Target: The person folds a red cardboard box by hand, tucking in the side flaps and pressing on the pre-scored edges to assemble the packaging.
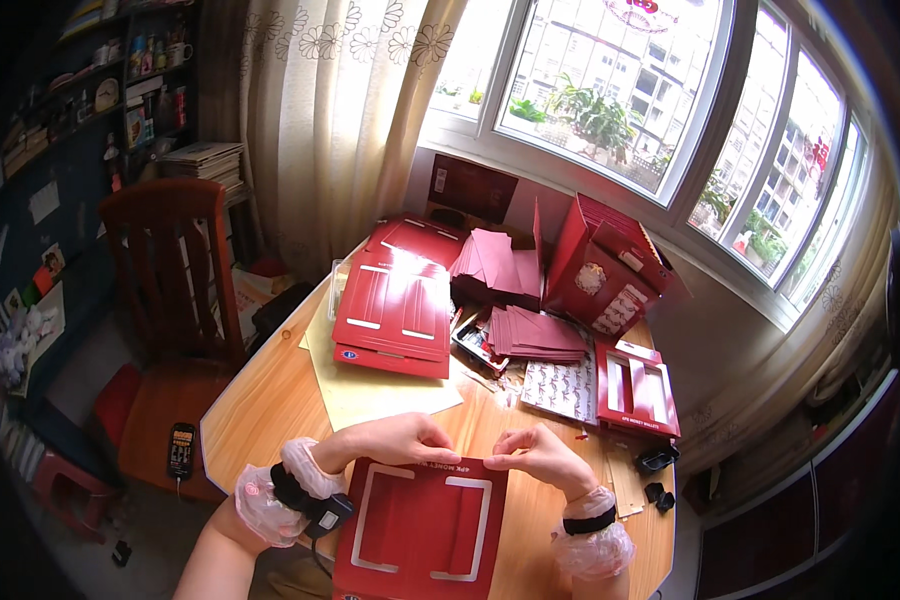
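A flat red cardboard sheet (420,530) with pale bracket-shaped cut-outs lies at the table's near edge. My left hand (395,440) reaches over its far edge, with thumb and fingertips pinched on that edge near the middle. At the far right corner of the same sheet, my right hand (545,457) pinches the edge between thumb and fingers. The fingertips of the two hands are a short gap apart. Both wrists wear clear plastic covers with black bands, and a small black device hangs by the left wrist.
Glossy red cardboard sheets (395,310) are stacked beyond my hands on yellow paper (335,380). Dark pink card piles (535,333) lie in the middle, beside a large red box (610,265). A window-cut red piece (637,390) lies right. A chair (170,270) with a phone (181,450) stands left.
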`<state>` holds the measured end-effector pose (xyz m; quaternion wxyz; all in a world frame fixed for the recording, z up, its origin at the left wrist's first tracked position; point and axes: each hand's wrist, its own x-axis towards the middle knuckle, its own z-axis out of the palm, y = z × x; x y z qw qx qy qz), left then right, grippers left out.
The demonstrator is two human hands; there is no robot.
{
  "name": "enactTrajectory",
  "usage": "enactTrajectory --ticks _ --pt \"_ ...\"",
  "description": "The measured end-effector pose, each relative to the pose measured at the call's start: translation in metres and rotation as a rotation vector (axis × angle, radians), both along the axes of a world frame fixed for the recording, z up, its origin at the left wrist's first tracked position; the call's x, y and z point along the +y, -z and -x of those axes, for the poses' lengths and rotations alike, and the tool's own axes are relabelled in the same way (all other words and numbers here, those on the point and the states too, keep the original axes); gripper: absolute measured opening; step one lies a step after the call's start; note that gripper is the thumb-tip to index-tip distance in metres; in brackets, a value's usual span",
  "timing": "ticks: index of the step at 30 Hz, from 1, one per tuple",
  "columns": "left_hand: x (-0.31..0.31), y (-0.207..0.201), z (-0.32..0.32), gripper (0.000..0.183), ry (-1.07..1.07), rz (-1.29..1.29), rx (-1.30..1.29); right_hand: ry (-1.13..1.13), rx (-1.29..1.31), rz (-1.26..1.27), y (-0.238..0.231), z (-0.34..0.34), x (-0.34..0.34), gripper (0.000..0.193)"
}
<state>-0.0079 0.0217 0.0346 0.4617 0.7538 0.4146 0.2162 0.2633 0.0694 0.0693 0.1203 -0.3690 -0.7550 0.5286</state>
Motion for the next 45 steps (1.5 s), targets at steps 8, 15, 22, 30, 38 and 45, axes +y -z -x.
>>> enactTrajectory --ticks 8,15,22,30,38,45 --pt "0.004 -0.006 0.019 0.038 -0.028 0.117 0.059 0.042 0.022 -0.011 0.001 -0.012 0.005 0.027" --pt "0.012 0.008 0.035 0.03 -0.094 0.168 -0.044 0.115 -0.001 0.029 -0.002 -0.018 0.012 0.021" --pt "0.011 0.003 0.033 0.031 -0.097 0.182 -0.057 0.109 0.062 0.031 -0.004 -0.021 0.013 0.02" --pt "0.014 0.013 0.041 0.035 -0.108 0.226 -0.158 0.183 0.065 0.059 -0.007 -0.032 0.017 0.017" --pt "0.016 0.011 0.043 0.032 -0.123 0.24 -0.269 0.191 0.094 0.062 -0.001 -0.048 0.028 0.018" --pt "0.02 0.018 0.046 0.028 -0.152 0.208 -0.289 0.222 0.105 0.054 -0.004 -0.054 0.032 0.018"
